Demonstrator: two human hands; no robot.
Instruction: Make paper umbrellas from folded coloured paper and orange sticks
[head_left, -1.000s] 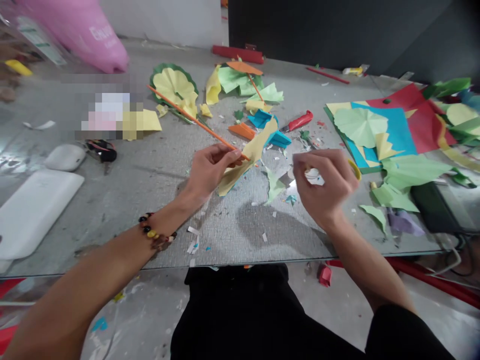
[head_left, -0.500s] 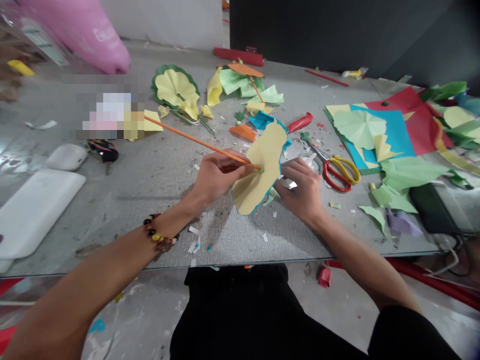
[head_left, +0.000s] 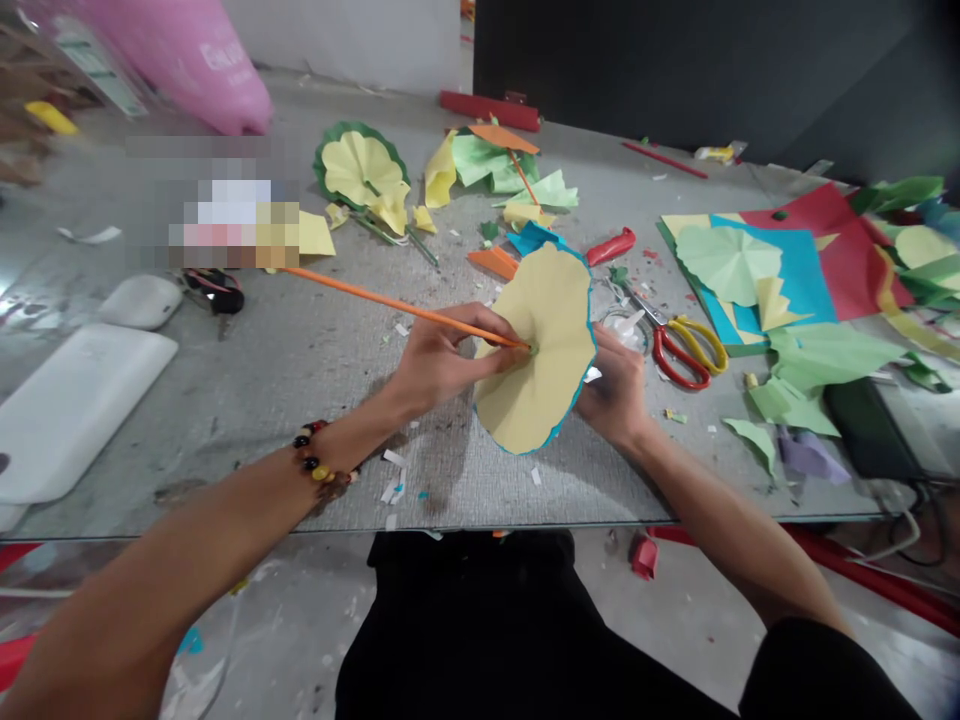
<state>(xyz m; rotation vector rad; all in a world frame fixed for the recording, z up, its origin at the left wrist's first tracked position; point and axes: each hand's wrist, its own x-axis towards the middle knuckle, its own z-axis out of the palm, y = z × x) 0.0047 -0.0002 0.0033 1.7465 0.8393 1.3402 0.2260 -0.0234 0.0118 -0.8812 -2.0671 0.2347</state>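
Observation:
My left hand [head_left: 442, 360] pinches a long orange stick [head_left: 390, 305] near its end, where it meets the centre of a round yellow paper disc with a blue edge [head_left: 540, 350]. The stick slants up and left over the grey table [head_left: 300, 350]. My right hand [head_left: 615, 390] is behind the disc, its fingers closed on the disc's far side; the fingertips are hidden by the paper. A beaded bracelet [head_left: 322, 465] sits on my left wrist.
Red-and-yellow scissors [head_left: 679, 340] lie just right of my right hand. Coloured paper sheets [head_left: 787, 270] pile at the right. Folded paper flowers [head_left: 364, 170], a red cutter [head_left: 611, 245] and scraps lie beyond. A white mouse [head_left: 142, 300] and white slab [head_left: 67, 410] sit left.
The yellow paper has opened from a folded strip into a round disc facing me. My right hand moved left from the scissors to the back of the disc. The stick has tilted flatter.

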